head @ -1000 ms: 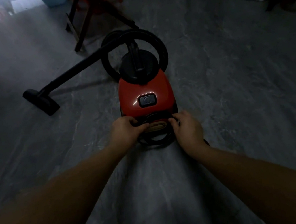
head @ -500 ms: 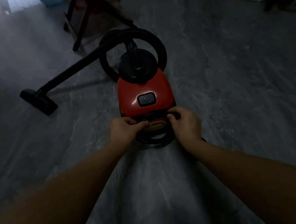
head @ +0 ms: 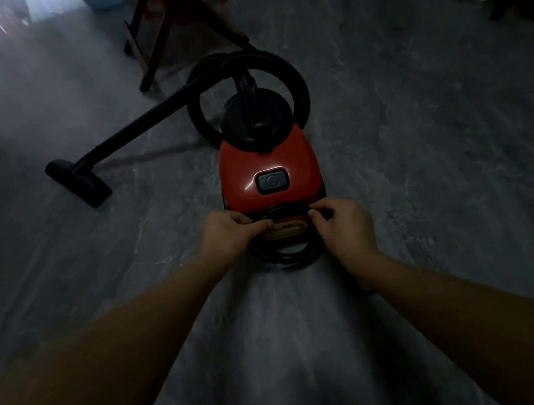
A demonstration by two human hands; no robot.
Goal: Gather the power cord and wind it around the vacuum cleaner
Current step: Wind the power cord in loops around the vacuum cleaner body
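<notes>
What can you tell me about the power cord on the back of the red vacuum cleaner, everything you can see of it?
The power cord is thin, black and looks rubbery. It lies in several loops wound around the near end of the red vacuum cleaner, hanging in a rounded bundle just above the grey floor. The left hand pinches the loops on one side and the right hand on the other, near the top of the bundle. A pale label shows inside the loops. No plug can be made out in the dim light.

red vacuum cleaner [head: 268, 164], black cord [head: 283, 254] coiled at rear
</notes>
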